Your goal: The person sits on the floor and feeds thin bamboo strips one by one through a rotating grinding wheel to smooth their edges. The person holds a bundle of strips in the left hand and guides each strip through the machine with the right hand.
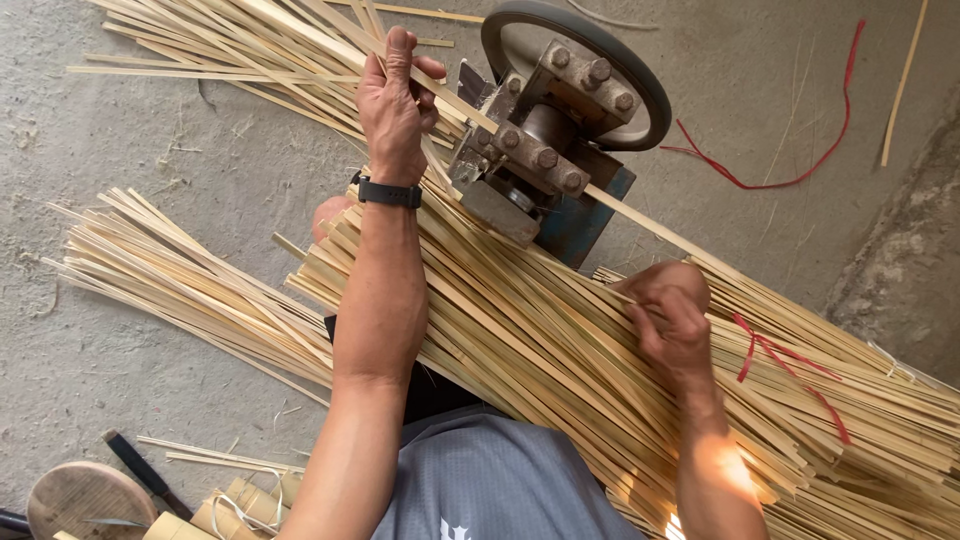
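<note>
Bamboo strips (180,275) lie fanned on the concrete floor (120,150) out beyond the left forearm, and nearer the person, below that arm, sit a round wooden stool (85,500), a dark-handled tool (145,472) and some short bamboo tubes (225,510) tied with string.

Up at the top, the left hand (397,105), with a black watch (388,192) on its wrist, is closed around a single bamboo strip (640,220). That strip runs from the fingers down to the right, through a bolted metal machine (540,150) just beside the hand, and comes out toward the right hand. A dark wheel (640,80) stands behind the machine, which sits on a blue base (585,220). More loose strips (230,40) spread out above and left of the left hand.

Across the person's lap, under both forearms, rests a thick bundle of strips (530,350). The right hand (672,315) lies on top of this bundle, fingers curled and pinched together on a thin strip; I cannot tell which one. Just right of that hand a red cord (790,370) crosses the bundle. Farther right and up, another red cord (810,160) trails over the floor.
</note>
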